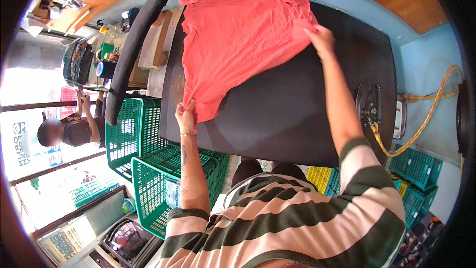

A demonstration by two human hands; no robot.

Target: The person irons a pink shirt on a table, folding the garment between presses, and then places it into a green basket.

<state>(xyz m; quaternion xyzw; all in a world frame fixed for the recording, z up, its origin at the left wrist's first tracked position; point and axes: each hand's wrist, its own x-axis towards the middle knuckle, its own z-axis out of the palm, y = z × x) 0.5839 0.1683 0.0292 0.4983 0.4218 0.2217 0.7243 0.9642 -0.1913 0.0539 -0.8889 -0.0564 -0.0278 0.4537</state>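
A coral-red cloth garment (243, 39), perhaps a shirt, lies spread and wrinkled over the far left part of a black padded table (277, 104). My left hand (185, 117) pinches its near left corner, close to the table's left edge. Farther away, my right hand (321, 40) is closed on the garment's right edge, with the arm stretched out. Between the two hands the near edge of the cloth runs slantwise and looks pulled taut. Some fingertips are hidden by the cloth.
A dark iron (369, 104) rests at the table's right, beside a yellow hose (421, 136). Green plastic crates (148, 188) stand at the near left. A narrow black padded arm (136, 59) rises on the left. Beyond it, another person (77, 126) has raised hands.
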